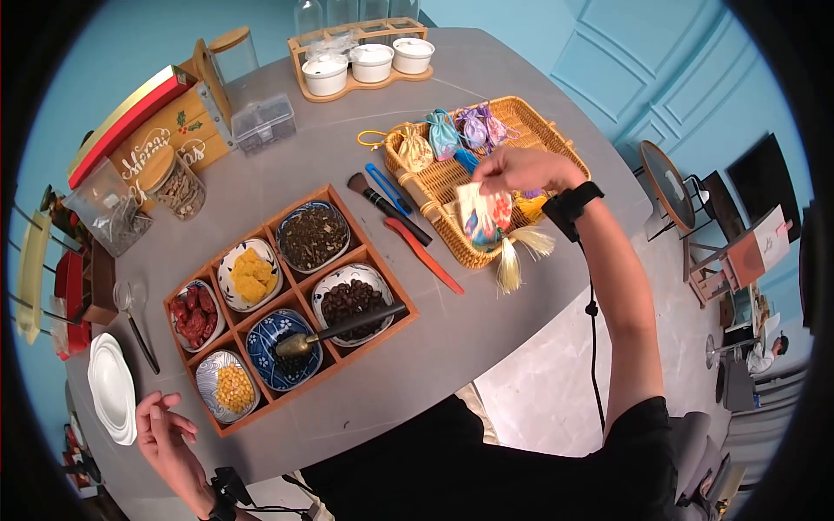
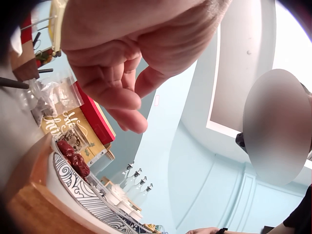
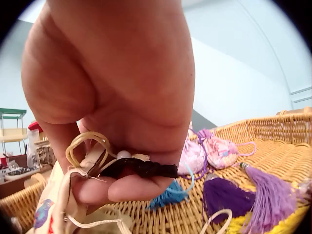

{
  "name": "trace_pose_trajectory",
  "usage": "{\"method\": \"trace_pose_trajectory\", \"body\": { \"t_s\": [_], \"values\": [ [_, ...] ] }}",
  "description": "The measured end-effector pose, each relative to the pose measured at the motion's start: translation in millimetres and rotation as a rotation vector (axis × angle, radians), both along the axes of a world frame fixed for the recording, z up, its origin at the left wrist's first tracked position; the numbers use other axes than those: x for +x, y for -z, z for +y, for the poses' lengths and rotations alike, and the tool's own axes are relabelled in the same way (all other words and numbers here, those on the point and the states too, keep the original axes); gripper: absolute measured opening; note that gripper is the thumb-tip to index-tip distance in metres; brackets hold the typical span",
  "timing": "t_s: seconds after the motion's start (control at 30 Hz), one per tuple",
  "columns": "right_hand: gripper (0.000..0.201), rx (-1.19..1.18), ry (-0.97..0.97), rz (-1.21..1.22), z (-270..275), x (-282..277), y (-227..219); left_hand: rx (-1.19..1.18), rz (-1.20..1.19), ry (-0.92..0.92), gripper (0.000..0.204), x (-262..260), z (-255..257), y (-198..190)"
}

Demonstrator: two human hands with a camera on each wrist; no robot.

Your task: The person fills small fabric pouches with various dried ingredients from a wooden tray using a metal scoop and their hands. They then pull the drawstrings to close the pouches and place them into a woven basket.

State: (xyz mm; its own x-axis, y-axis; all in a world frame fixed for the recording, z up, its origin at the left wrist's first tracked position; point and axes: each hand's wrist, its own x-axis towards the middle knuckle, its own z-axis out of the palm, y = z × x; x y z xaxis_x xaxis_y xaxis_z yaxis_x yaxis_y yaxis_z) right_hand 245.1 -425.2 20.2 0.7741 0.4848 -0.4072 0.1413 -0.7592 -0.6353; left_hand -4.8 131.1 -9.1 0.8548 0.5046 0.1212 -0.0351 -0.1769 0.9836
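In the head view the right hand pinches the top of a cream pouch with a colourful print, over the near part of a wicker basket; cream tassels hang beside it. The right wrist view shows fingers gripping the pouch's cloth edge, with a looped cord at the thumb. Yellow, blue and purple pouches lie along the basket's far side. The left hand hangs in the air near the divided wooden tray, fingers loosely bent, holding nothing.
The tray bears bowls of red dates, yellow pieces, dark herbs, beans and corn, with a scoop across two. A brush, a blue tool and a red tool lie between tray and basket. White bowls stand at the left edge.
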Motion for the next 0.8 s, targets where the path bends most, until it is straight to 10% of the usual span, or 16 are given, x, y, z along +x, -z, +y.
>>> {"method": "trace_pose_trajectory", "body": {
  "t_s": [0.17, 0.4, 0.8],
  "values": [
    [0.028, -0.203, -0.022, 0.003, 19.0, -13.1, 6.4, -0.022, 0.019, 0.026, 0.025, 7.2, -8.8, 1.6],
    [0.038, -0.176, 0.079, -0.645, 27.5, -41.3, 4.2, -0.011, 0.048, 0.092, 0.026, 13.9, -6.4, 6.4],
    [0.029, -0.153, 0.656, -0.521, -78.7, 116.1, 57.1, -0.059, 0.085, 0.11, 0.019, 11.4, -32.4, -3.5]
  ]
}}
